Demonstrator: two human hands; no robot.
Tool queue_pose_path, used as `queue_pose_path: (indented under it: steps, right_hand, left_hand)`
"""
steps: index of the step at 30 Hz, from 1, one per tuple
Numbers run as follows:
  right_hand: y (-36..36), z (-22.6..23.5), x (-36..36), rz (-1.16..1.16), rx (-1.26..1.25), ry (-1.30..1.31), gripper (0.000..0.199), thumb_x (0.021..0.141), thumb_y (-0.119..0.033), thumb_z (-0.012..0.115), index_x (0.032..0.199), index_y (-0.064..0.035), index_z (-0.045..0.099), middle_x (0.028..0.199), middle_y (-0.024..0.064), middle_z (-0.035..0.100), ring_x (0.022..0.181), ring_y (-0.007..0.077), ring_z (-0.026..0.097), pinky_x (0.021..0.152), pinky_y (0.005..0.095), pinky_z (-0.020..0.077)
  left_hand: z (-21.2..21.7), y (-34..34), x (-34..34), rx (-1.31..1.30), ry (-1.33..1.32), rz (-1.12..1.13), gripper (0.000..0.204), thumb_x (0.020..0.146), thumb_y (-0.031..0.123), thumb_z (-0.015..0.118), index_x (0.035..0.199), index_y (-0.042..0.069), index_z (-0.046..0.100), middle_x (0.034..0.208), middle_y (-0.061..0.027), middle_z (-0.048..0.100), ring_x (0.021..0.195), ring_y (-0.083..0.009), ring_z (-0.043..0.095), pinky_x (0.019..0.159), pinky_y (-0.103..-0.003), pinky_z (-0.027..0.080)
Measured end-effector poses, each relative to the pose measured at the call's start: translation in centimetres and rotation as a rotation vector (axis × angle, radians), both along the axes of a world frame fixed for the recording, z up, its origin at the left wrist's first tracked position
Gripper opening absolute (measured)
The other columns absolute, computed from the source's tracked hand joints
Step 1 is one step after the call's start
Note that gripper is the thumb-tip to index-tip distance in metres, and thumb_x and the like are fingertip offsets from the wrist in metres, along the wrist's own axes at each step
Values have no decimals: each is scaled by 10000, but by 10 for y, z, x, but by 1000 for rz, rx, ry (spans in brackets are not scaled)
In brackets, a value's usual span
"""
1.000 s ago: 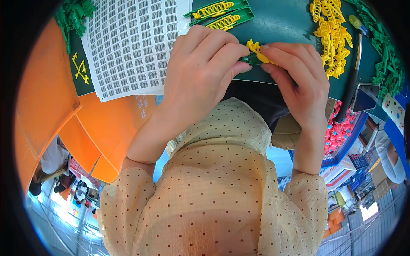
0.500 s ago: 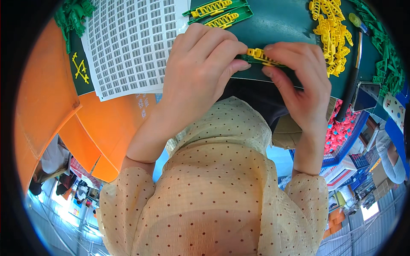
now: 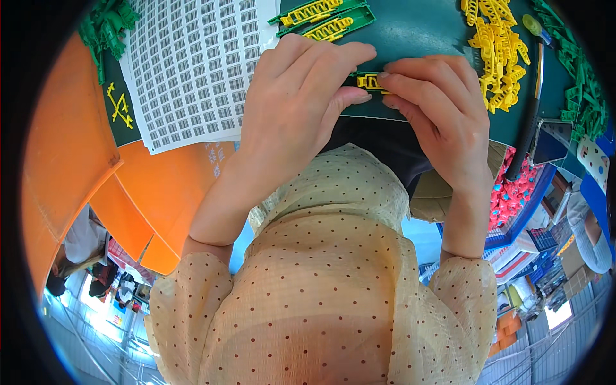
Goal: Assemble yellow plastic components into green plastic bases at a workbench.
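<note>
A slim yellow piece with ladder-like slots (image 3: 369, 81) sits in a narrow green plastic casing (image 3: 352, 79) near the table's front edge. My right hand (image 3: 439, 96) pinches its right end between thumb and fingers, hiding much of that end. At the other end, my left hand (image 3: 289, 96) has its index finger lifted and its thumb just below the casing, with a gap between them. Beyond my left hand lie two green casings (image 3: 346, 25) with yellow slotted pieces in them. A pile of loose yellow slotted pieces (image 3: 500, 58) lies past my right hand.
Printed label sheets (image 3: 186, 70) cover the left of the dark green table (image 3: 417, 32). Green parts lie in heaps at the far left (image 3: 109, 32) and right (image 3: 584, 96). Yellow scraps (image 3: 119, 106) lie left; a black-handled tool (image 3: 529, 128) is at the right.
My left index finger has lifted away from the green casing. My right hand has shifted slightly left with the piece, and its fingers have moved along the yellow part.
</note>
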State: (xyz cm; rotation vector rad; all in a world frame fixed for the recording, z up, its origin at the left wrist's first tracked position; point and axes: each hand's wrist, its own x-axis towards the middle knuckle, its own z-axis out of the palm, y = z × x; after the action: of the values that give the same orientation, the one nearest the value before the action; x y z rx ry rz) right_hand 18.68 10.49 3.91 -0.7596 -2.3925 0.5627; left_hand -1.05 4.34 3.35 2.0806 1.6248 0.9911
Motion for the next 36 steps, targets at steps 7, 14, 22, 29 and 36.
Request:
queue_pose_path:
  steps: [7, 14, 22, 29, 36]
  right_hand:
    - [1, 0, 1, 12, -10, -12, 282, 676, -16, 777, 942, -73, 704, 947, 42, 673, 877, 248, 604, 740, 341, 495]
    - [-6, 5, -3, -102, -145, -2, 302, 670, 2, 773, 952, -63, 688, 981, 61, 630, 880, 262, 602, 739, 353, 493]
    - [-2, 6, -3, -68, -101, -94, 307, 664, -17, 779, 948, -59, 673, 981, 60, 604, 915, 256, 578, 761, 347, 475]
    - [-3, 7, -2, -97, -48, -55, 263, 717, 2, 767, 960, -57, 683, 1010, 62, 626, 912, 239, 586, 767, 333, 472]
    - [-9, 1, 8, -268, -152, 206, 215, 745, 76, 724, 924, -26, 666, 863, 104, 651, 777, 283, 608, 679, 346, 473]
  left_hand:
    - [-2, 1, -2, 56, 37, -54, 288, 735, 63, 792, 1005, 87, 694, 886, -35, 649, 829, -241, 554, 711, -336, 457]
    - [-12, 1, -3, 123, 99, -91, 270, 698, 27, 801, 932, 111, 698, 862, -27, 617, 792, -239, 515, 661, -322, 430]
    - [-4, 2, -3, 87, 200, -118, 210, 724, 49, 790, 899, 119, 696, 827, -21, 600, 792, -231, 521, 642, -329, 429]
    - [9, -3, 1, 53, 251, -45, 153, 743, 86, 783, 869, 111, 699, 841, -7, 604, 818, -218, 540, 717, -330, 409]
    - [8, 13, -21, 167, 345, 151, 212, 748, 89, 785, 942, 113, 703, 892, 9, 610, 874, -205, 552, 761, -336, 404]
